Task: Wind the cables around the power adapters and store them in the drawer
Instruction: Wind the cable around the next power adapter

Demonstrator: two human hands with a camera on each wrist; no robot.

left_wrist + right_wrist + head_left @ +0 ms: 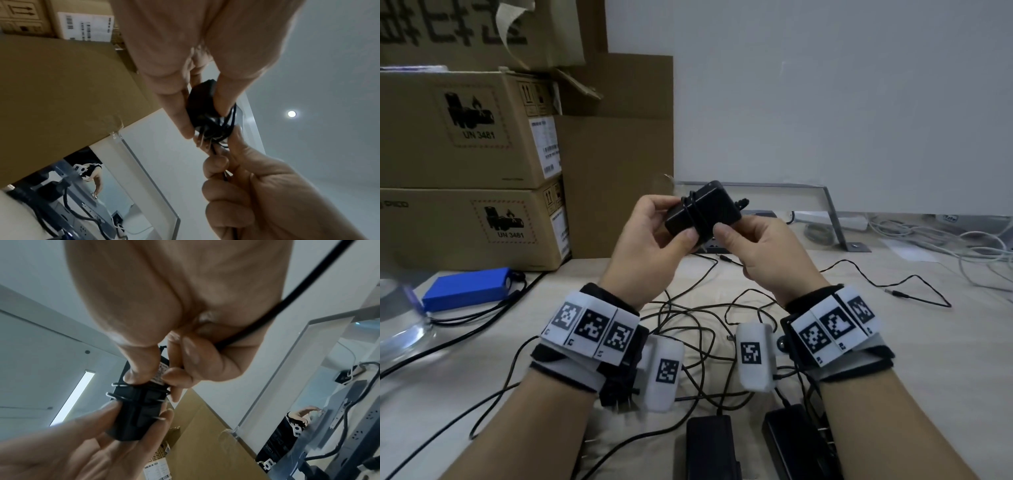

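Observation:
A black power adapter is held up above the table between both hands, with a few turns of its thin black cable round its middle. My left hand grips the adapter's left end between thumb and fingers. My right hand pinches the cable against the adapter's right side. In the left wrist view the adapter shows its metal prongs, and the right hand curls round the cable below it. In the right wrist view the cable runs through the right palm to the adapter. No drawer is in view.
Two more black adapters lie at the table's near edge among tangled black cables. A blue battery pack and stacked cardboard boxes are on the left. White cables and a metal bracket lie at the right.

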